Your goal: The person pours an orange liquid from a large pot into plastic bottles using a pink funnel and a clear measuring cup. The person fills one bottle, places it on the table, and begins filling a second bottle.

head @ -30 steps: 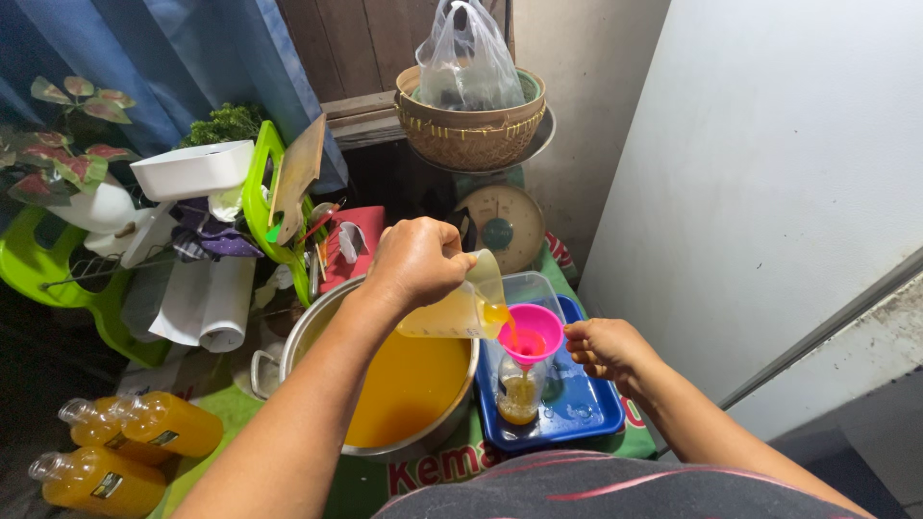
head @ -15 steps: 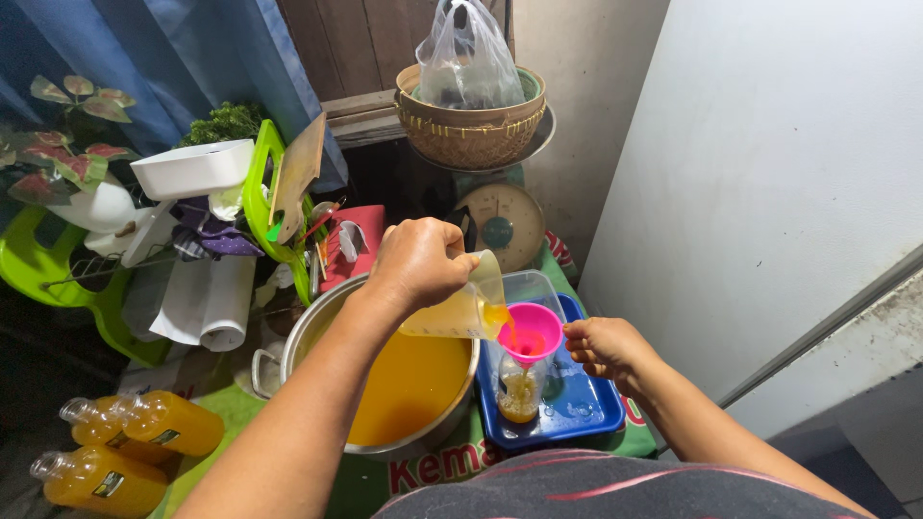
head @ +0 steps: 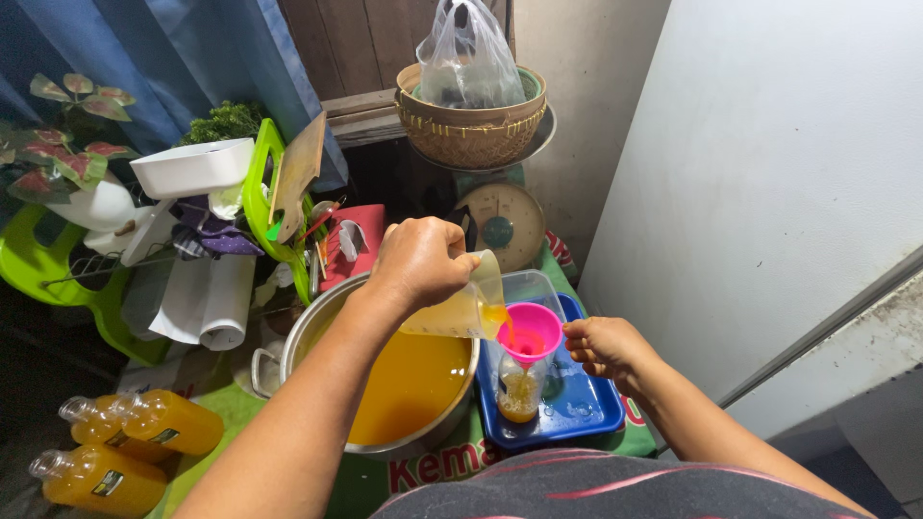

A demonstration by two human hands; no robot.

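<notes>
While my left hand (head: 420, 261) grips the clear jug (head: 460, 308) tipped over the pink funnel (head: 532, 332) on the small bottle (head: 520, 389) in the blue tray (head: 586, 408), w/ right hand (head: 604, 346) fingers loosely curled beside it, pouring too fast could overflow the funnel, prob. tipping the bottle.

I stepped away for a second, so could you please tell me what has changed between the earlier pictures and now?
Almost nothing has changed. The left hand still tilts the clear jug, pouring orange liquid into the pink funnel on the small bottle. The right hand stays beside the funnel. The pot, blue tray and filled bottles have not moved.
</notes>
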